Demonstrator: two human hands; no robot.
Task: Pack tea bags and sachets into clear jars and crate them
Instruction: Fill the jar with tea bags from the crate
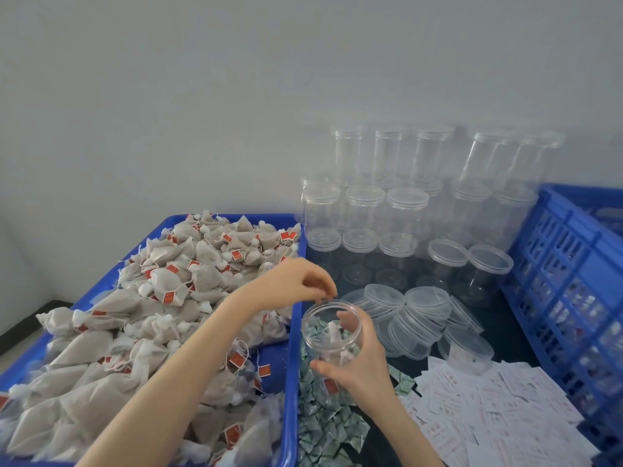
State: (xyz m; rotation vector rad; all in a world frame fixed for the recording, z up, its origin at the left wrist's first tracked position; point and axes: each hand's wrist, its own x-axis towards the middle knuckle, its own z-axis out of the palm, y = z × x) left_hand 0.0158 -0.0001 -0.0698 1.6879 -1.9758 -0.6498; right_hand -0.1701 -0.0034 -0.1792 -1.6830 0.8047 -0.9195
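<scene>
My right hand grips an open clear jar from its right side, holding it tilted above the green sachets. Inside the jar lie a tea bag with a red tag and some green sachets. My left hand hovers over the jar's mouth with its fingers curled downward and nothing visible between them. To the left, a blue tray is heaped with beige mesh tea bags carrying red tags.
Stacks of lidded empty clear jars stand against the wall at the back. Loose clear lids lie beside the held jar. White paper slips cover the dark table at front right. A blue slatted crate stands on the right.
</scene>
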